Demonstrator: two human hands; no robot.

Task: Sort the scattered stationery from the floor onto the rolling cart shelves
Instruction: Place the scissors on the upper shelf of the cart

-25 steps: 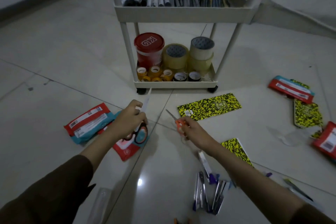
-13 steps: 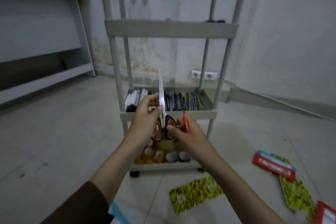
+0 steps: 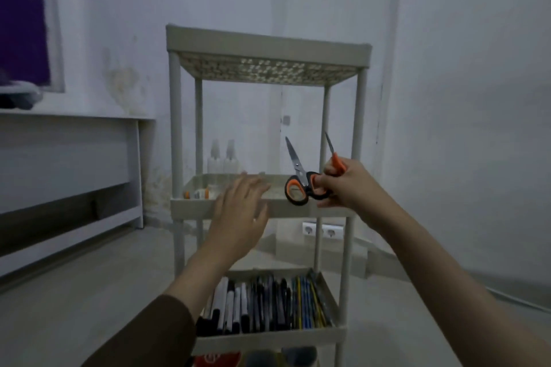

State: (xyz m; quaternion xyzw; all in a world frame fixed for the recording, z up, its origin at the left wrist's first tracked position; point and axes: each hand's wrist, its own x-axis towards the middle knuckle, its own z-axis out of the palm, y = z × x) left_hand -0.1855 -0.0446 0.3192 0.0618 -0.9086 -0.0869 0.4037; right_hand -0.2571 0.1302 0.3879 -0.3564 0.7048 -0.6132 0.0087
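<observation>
Pinching both scissors in right hand — easing them blades-up past left hand, fingers spread, onto shelf just below.

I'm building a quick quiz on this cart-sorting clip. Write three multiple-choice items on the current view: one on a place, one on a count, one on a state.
1. Where do the markers and pens lie?
A. on the top shelf
B. on the shelf below the one with the glue bottles
C. on the floor

2. How many cutting tools does the right hand hold?
A. none
B. one
C. two

3. What is the state of the left hand?
A. open, holding nothing
C. curled round a bottle
B. pinching a pen

Answers:
1 B: the markers and pens fill the tray under the shelf where the glue bottles stand.
2 C: the right hand grips the black-and-orange scissors and a small orange-handled tool.
3 A: the left hand has spread fingers in front of the shelf edge.
</observation>
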